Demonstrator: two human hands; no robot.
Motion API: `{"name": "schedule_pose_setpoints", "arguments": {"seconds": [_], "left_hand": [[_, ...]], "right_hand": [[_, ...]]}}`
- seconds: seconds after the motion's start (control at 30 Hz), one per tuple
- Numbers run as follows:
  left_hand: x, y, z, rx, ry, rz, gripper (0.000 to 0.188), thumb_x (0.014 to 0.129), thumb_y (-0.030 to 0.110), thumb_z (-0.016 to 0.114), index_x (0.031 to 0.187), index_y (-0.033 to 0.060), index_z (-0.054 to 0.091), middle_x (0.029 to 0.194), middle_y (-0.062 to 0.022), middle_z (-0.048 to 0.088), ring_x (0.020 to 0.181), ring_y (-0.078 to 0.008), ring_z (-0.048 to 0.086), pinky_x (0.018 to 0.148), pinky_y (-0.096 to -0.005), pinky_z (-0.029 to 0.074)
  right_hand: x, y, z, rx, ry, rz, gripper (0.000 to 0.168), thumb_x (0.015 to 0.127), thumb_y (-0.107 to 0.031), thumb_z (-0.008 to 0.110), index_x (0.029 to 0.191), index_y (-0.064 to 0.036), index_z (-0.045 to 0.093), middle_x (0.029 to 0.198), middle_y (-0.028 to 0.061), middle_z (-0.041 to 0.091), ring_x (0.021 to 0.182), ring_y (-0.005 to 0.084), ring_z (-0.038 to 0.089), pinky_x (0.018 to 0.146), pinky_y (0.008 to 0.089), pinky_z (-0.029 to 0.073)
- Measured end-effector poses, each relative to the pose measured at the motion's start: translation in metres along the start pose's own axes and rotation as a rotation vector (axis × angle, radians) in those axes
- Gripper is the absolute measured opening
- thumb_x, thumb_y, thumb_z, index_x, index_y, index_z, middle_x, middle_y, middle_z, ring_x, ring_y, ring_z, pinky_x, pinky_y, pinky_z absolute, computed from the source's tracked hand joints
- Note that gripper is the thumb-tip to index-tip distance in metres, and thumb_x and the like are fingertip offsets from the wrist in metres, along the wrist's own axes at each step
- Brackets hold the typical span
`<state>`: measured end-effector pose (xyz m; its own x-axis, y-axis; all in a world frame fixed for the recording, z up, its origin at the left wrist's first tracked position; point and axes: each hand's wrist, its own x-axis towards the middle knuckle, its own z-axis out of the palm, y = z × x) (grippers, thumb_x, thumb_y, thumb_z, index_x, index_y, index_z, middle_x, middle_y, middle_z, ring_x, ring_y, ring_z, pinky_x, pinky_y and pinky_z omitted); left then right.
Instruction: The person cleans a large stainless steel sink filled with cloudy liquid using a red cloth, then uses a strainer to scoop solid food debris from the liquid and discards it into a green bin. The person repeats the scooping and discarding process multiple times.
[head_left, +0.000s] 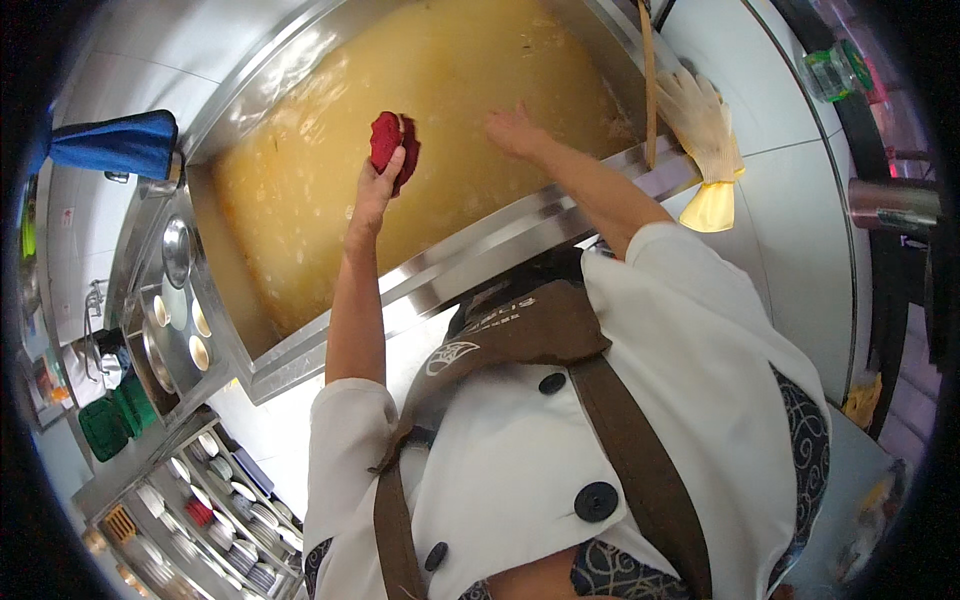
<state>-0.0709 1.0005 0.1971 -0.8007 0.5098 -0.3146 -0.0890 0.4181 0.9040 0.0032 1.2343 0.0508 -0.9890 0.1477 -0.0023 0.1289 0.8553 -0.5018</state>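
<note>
My left hand (373, 187) grips a folded red scrubbing cloth (387, 139) above a wide stainless steel sink (225, 247). Cloudy yellowish water (450, 67) fills much of the sink, and small specks and froth float on it. To the right, my right hand (516, 135) is low over the water, blurred. Its fingertips are hard to make out, and whether they dip under the surface does not show. No object is visible in this hand.
A wooden stick (648, 90) and a pale work glove with yellow cuff (701, 135) lie at the sink's right corner. A blue cloth (112, 142) hangs at left. Cups (199, 352) and a metal bowl (177, 251) sit beside the sink; racked dishes (240, 555) stand lower left.
</note>
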Motion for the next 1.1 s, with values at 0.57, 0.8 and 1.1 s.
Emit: {"name": "schedule_pose_setpoints", "arguments": {"seconds": [0.57,0.8,1.1], "left_hand": [[-0.019,0.034,0.035,-0.866,-0.155,-0.153,0.039,0.083,0.037,0.035,0.108,0.0096,0.048,0.111,-0.0076,0.052,0.103,-0.0214,0.047,0.088,-0.0401,0.037],[-0.021,0.029,0.051,-1.078,-0.224,-0.01,0.033,0.076,0.014,0.05,0.108,0.0053,0.047,0.106,-0.0098,0.054,0.096,-0.0237,0.053,0.079,-0.0376,0.045],[-0.053,0.076,0.087,-0.606,0.003,0.023,0.05,0.082,0.042,0.049,0.101,-0.0037,0.049,0.085,-0.0128,0.058,0.072,-0.0206,0.058,0.061,-0.0312,0.049]], "right_hand": [[-0.054,-0.121,-0.125,1.204,0.036,0.154,0.032,0.075,-0.03,0.058,0.092,-0.003,0.057,0.076,0.0105,0.059,0.065,0.0166,0.058,0.06,0.0316,0.045],[-0.07,-0.092,-0.127,0.801,0.251,0.2,0.045,0.073,-0.044,0.057,0.081,0.0,0.058,0.073,0.0097,0.059,0.067,0.0171,0.057,0.062,0.0287,0.045],[-0.087,-0.116,-0.152,1.275,-0.027,0.194,0.07,0.07,-0.048,0.061,0.12,-0.006,0.038,0.1,0.0098,0.054,0.089,0.0181,0.052,0.071,0.0302,0.041]]}}
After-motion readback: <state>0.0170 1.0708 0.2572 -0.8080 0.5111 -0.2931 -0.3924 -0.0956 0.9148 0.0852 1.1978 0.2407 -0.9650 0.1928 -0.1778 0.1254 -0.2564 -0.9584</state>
